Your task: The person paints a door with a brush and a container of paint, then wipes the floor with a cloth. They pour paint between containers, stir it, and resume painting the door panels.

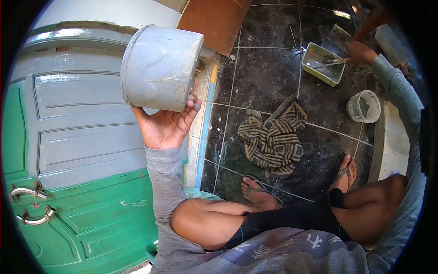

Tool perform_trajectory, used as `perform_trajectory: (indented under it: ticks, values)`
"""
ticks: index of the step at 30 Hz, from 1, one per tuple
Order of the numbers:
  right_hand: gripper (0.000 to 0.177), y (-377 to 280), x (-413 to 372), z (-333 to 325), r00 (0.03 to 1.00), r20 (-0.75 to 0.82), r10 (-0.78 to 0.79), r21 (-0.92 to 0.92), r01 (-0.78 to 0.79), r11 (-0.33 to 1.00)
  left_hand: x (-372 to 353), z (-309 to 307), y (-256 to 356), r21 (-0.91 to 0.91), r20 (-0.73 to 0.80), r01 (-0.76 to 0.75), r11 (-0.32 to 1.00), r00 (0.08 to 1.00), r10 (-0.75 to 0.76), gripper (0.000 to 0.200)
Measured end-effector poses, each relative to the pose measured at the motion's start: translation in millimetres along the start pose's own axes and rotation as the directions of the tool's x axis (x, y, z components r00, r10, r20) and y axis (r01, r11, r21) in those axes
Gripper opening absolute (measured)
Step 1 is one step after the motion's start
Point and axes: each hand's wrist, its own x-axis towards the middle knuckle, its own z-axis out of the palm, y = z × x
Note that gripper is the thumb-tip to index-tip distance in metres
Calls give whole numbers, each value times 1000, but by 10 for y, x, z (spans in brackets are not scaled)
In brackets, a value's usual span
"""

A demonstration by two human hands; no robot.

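Held up in front of the door is a grey, paint-smeared plastic bucket [159, 68], tilted over. My left hand [165, 125] supports it from beneath, with fingertips curled at its right edge. Far to the right, my right hand [360, 54] reaches down beside a yellowish paint tray [337, 82], its fingers drawn together. Brushes [335, 60] lie across that tray, their ends reaching close to the fingers. A dark flat slab [339, 39] also meets the fingertips; what this hand grips I cannot tell.
The panelled door [91, 109] at left is grey above and green below, with metal handles [32, 192]. A patterned cloth [273, 137] lies crumpled on the dark tiles [269, 27]. A clear tub [363, 107] stands at right. A brown board [214, 23] leans behind the bucket.
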Motion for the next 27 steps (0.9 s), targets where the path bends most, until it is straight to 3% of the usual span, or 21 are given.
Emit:
perform_trajectory:
  ticks: [3, 9, 12, 13, 15, 18, 21, 27]
  values:
    - [71, 67, 48, 62, 994, 111, -16, 48, 11, 999, -29, -19, 32, 11, -19, -26, 1000, 999, 26, 112]
    - [36, 85, 103, 124, 981, 126, -146, 79, 137, 988, -30, -66, 50, 21, 23, -32, 999, 999, 32, 112]
    - [25, 74, 143, 134, 970, 63, -233, 89, 227, 970, -37, -111, 68, 86, -68, -74, 994, 994, 80, 110]
    - [25, 27, 174, 34, 957, 226, -180, 104, 160, 982, -29, -145, 68, 94, -103, -85, 992, 990, 95, 107]
    - [26, 74, 120, 171, 971, -11, -238, 44, 238, 970, 0, -201, 55, 107, -123, -80, 991, 988, 93, 103]
    - [35, -48, 161, 75, 974, 203, -104, 7, 105, 994, 29, -220, 45, 71, -99, -34, 997, 994, 41, 100]
    - [38, -87, 15, -80, 988, 87, -126, 25, 124, 992, 40, -277, 62, 76, -84, -19, 997, 996, 26, 100]
    - [35, -103, 59, -199, 993, 67, -101, 160, 90, 983, 86, -365, 66, 63, -138, -25, 998, 990, 34, 101]
